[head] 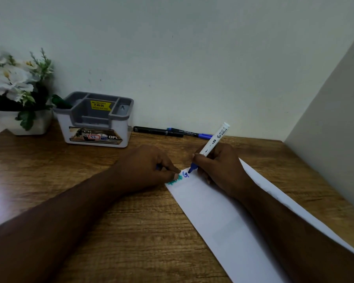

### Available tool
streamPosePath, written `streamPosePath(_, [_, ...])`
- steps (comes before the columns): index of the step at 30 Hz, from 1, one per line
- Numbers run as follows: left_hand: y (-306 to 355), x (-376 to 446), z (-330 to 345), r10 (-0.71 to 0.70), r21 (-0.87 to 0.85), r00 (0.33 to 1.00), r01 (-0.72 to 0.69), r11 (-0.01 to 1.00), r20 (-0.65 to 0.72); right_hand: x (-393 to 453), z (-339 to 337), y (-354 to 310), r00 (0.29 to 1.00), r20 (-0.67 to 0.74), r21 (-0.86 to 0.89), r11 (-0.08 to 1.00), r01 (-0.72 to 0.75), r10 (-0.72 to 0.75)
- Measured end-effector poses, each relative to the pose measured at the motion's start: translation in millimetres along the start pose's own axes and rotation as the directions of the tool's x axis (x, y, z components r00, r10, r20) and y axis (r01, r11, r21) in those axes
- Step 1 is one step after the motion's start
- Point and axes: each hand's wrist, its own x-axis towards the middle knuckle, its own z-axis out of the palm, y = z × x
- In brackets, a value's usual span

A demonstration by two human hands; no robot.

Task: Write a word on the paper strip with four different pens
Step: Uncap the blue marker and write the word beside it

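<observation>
A long white paper strip (223, 217) lies diagonally on the wooden table. My right hand (219, 170) grips a white marker (213, 142) with a blue tip, the tip touching the strip's far end beside a blue letter. Green writing (175, 180) sits at the strip's corner. My left hand (149, 166) presses its fingertips on that corner and seems to hold something small and blue, mostly hidden. A black pen (157, 131) and a blue pen (192, 134) lie by the wall.
A grey and white desk organiser (94, 121) stands at the back left, with a green object (59, 102) in its left slot. A white pot of white flowers (18, 92) is at the far left. A wall panel (335, 119) closes the right side.
</observation>
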Motion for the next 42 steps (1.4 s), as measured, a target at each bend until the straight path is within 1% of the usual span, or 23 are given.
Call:
streamPosePath(5, [-0.1,-0.1,-0.1,-0.008,-0.007,1.0,0.008,1.0,0.005,-1.1,-1.9,-2.4,0.999,0.036,-0.025,1.0,0.009,-0.009])
streamPosePath(11, [0.7,0.2,0.2,-0.013,-0.011,1.0,0.013,1.0,-0.009,0.6,-0.1,-2.0,1.0,-0.004,-0.032,0.999,0.015,-0.015])
streamPosePath(16, [1.7,-0.3,-0.1,-0.024,-0.014,1.0,0.024,1.0,0.009,0.4,-0.5,-1.1,0.999,-0.051,-0.036,0.999,-0.002,0.001])
streamPosePath(22, [1.9,-0.3,-0.6,-0.017,-0.006,1.0,0.017,1.0,0.012,-0.9,-0.2,-3.3,0.998,-0.061,-0.067,0.998,-0.017,0.013])
streamPosePath(27, [0.0,0.8,0.3,-0.022,-0.024,1.0,0.022,0.999,0.016,-2.1,-0.2,-5.1,0.997,-0.07,-0.019,1.0,-0.024,0.022])
streamPosePath(31, [-0.8,1.6,0.6,-0.028,-0.015,0.999,0.028,1.0,0.019,-2.8,0.0,-7.4,0.995,-0.09,-0.044,0.998,-0.04,0.035])
streamPosePath(35, [1.0,1.9,-0.7,-0.03,-0.009,0.999,0.03,1.0,0.028,-3.6,-0.6,-10.0,0.992,-0.106,0.018,0.998,-0.065,0.066])
streamPosePath(39, [0.8,0.9,-0.3,-0.03,-0.006,0.999,0.03,1.0,0.019,-3.6,-0.4,-9.6,0.992,-0.11,-0.023,0.998,-0.064,0.062])
streamPosePath(42, [-0.3,1.0,0.2,-0.022,0.001,1.0,0.022,1.0,0.008,-3.4,-0.4,-10.5,0.992,-0.112,-0.013,0.998,-0.064,0.062])
